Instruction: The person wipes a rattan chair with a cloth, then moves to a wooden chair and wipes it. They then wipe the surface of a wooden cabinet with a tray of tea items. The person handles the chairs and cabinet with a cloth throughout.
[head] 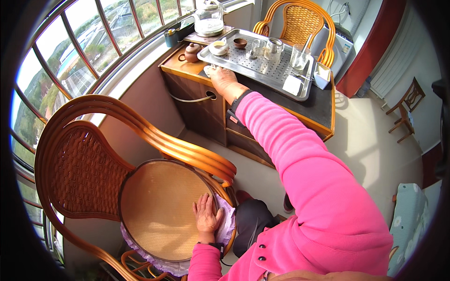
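My right hand (pixel 223 80) reaches out to the tea cabinet's top, its fingers closed on a crumpled white cloth or tissue (pixel 209 70), mostly hidden under them. Just beyond it lies the near left corner of a perforated metal tray (pixel 260 65). On that end of the tray sits a white pitcher (pixel 218 47); a brown clay teapot (pixel 191 52) stands on the wood to its left. Flat on the round woven seat mat (pixel 158 207) of a rattan armchair rests my left hand (pixel 206 214), palm down and holding nothing.
The tray also bears a brown cup (pixel 240 43), a glass mug (pixel 274 48), a glass with a utensil (pixel 300 58) and a white square item (pixel 292 85). A glass kettle (pixel 209 21) stands by the barred window. Behind the cabinet (pixel 318 109) is another rattan chair (pixel 303 21).
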`<state>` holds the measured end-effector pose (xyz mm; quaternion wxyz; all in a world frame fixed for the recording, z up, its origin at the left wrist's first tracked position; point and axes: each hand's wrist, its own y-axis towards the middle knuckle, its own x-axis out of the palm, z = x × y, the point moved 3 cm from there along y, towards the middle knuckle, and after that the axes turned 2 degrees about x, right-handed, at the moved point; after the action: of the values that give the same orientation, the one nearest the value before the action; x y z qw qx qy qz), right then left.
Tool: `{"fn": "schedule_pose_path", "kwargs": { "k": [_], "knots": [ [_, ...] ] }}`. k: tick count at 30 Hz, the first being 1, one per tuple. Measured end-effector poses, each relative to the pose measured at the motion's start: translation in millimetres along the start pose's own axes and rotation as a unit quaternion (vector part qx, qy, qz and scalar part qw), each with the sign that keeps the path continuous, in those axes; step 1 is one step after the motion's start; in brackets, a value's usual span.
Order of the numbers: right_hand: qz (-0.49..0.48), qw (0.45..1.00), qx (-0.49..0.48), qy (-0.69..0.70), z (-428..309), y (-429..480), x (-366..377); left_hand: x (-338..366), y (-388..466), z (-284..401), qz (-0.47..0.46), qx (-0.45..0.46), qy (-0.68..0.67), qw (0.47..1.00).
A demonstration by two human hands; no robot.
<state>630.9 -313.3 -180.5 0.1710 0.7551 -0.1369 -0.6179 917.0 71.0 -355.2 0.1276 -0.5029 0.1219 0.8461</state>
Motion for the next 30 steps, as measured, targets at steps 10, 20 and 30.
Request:
{"fn": "schedule_pose_path", "kwargs": {
  "k": [10, 20, 30],
  "knots": [
    [-0.070, 0.994, 0.038, -0.073, 80.3, -163.2, -120.5, 3.1, -6.1, -2.0, 0.030, 0.019, 0.004, 0.999],
    [-0.261, 0.928, 0.133, -0.229, 181.4, -297.4, -255.3, 6.9, -7.9, -4.3, 0.027, 0.018, 0.004, 0.999],
    [-0.072, 0.977, 0.194, 0.058, 185.4, -317.4, -307.8, 8.3, -7.4, -5.3, 0.034, 0.026, 0.010, 0.999]
  ]
}}
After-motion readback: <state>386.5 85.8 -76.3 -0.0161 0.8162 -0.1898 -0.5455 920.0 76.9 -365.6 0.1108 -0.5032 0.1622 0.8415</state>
